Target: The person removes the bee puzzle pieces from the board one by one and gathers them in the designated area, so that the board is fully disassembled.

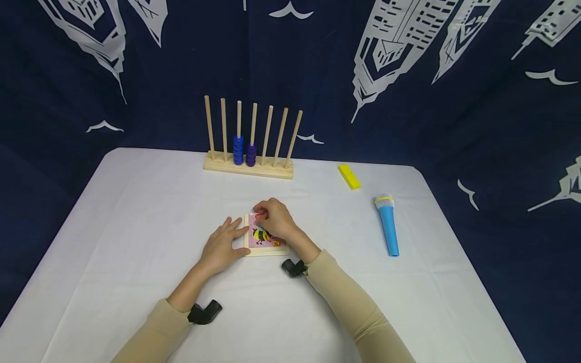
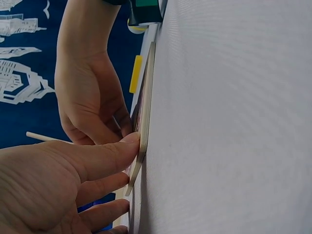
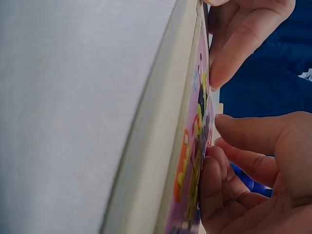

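A small jigsaw puzzle (image 1: pixel 268 242) with a bee on a pink ground, set in a pale wooden frame, lies on the table. My left hand (image 1: pixel 222 247) rests at its left side. In the left wrist view, the left thumb (image 2: pixel 112 156) touches the frame's edge, the other fingers extended beyond it. Over the puzzle's upper part is my right hand (image 1: pixel 278 219), with bent fingertips on the picture. Seen from the right wrist, the right thumb (image 3: pixel 253 131) and forefinger stand a little apart, and no piece shows between them. The right hand hides part of the picture.
Behind the puzzle stands a wooden peg rack (image 1: pixel 247 170) with blue rings (image 1: pixel 238 150) and purple rings (image 1: pixel 251 155) on two pegs. A yellow block (image 1: pixel 349 177) and a blue toy microphone (image 1: pixel 388 227) lie to the right on the white-covered table (image 1: pixel 136 227).
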`<state>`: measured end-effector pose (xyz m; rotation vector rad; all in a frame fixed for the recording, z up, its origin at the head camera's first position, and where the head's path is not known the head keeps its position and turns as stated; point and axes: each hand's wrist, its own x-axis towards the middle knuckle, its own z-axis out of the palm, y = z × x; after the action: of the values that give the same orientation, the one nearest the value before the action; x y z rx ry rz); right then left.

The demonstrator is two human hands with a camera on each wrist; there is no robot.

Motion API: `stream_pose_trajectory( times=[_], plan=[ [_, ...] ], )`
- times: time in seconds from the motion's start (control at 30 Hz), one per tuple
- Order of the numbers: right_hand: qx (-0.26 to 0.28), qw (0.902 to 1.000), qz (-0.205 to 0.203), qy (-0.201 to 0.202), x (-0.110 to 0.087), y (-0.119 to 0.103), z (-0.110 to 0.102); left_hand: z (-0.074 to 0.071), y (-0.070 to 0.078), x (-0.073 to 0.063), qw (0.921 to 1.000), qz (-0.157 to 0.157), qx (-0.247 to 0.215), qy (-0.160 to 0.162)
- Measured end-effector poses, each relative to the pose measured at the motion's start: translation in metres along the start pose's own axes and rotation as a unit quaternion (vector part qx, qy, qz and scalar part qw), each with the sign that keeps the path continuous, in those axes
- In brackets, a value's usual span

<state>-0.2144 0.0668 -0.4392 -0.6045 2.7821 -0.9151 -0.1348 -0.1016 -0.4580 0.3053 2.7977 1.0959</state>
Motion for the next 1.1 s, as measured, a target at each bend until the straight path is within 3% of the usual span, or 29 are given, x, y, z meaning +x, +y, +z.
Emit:
stream_pose_trajectory(
  times=[0.23, 0.7, 0.9, 1.1],
  plan=[
    [-0.03, 0.9995, -0.008, 0.002, 0.0019, 0.0007, 0.0034, 0.0004, -0.0015, 0.0, 1.0, 0.0, 0.0, 0.002],
    [-0.015, 0.9994, -0.027, 0.016, 0.003, 0.0008, 0.003, -0.0004, -0.0028, -0.0001, 1.0, 0.003, 0.004, 0.003],
    [0.01, 0.9996, -0.02, 0.018, 0.0026, 0.0024, 0.003, 0.0001, -0.0033, -0.0001, 1.0, 0.003, 0.006, 0.0],
    [0.069, 0.9975, -0.002, 0.013, 0.0005, 0.0027, 0.0005, 0.0015, -0.0042, 0.0012, 1.0, 0.005, 0.004, 0.001]
  ],
)
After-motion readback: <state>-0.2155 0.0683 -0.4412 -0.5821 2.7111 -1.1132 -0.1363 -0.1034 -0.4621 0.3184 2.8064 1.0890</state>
